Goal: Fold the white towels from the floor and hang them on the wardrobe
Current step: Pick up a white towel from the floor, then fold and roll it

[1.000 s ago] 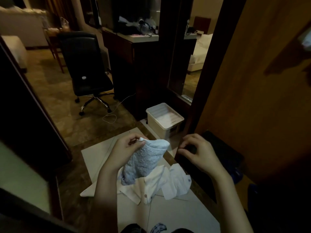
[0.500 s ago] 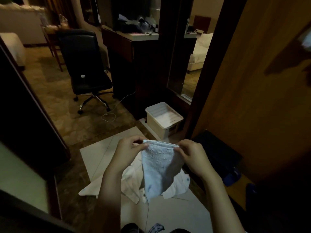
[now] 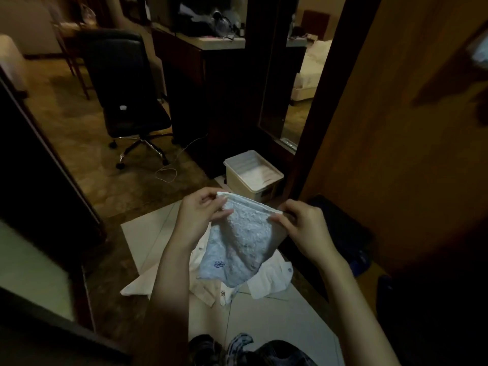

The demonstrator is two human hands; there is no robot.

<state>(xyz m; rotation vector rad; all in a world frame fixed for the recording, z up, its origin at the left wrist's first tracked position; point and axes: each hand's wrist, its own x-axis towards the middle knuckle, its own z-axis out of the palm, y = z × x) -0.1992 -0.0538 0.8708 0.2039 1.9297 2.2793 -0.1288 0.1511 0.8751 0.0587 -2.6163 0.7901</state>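
**Dim hotel room, one towel up for folding**

Dim room, patterned floor (image 3: 79, 143), pale sheets laid over it near us. Working left to right across the view.

Far left: dark door edge, then a black office chair (image 3: 126, 83) with a white cable (image 3: 169, 173) looped on the floor beside it. Centre back: dark desk (image 3: 200, 46), cluttered top, items too dark to name. A white bin (image 3: 252, 171) stands just beyond our hands.

Our left hand (image 3: 200, 216) pinches the top left corner of the white towel (image 3: 243, 244); our right hand (image 3: 303, 229) pinches the top right corner. The towel hangs between them, spread, off the floor, lower edge draping over the heap.

Below it lie more white cloths (image 3: 269, 282), crumpled, unfolded, on the sheets. Right: the wooden wardrobe panel (image 3: 396, 128); nothing hangs on the part we can see.

Progress, as we judge it: early. This towel is held open, no fold made yet; the heap remains; hanging not begun.

Markings: a small blue embroidered emblem near the towel's lower left, similar tiny marks on the cloths beneath. We read no lettering.
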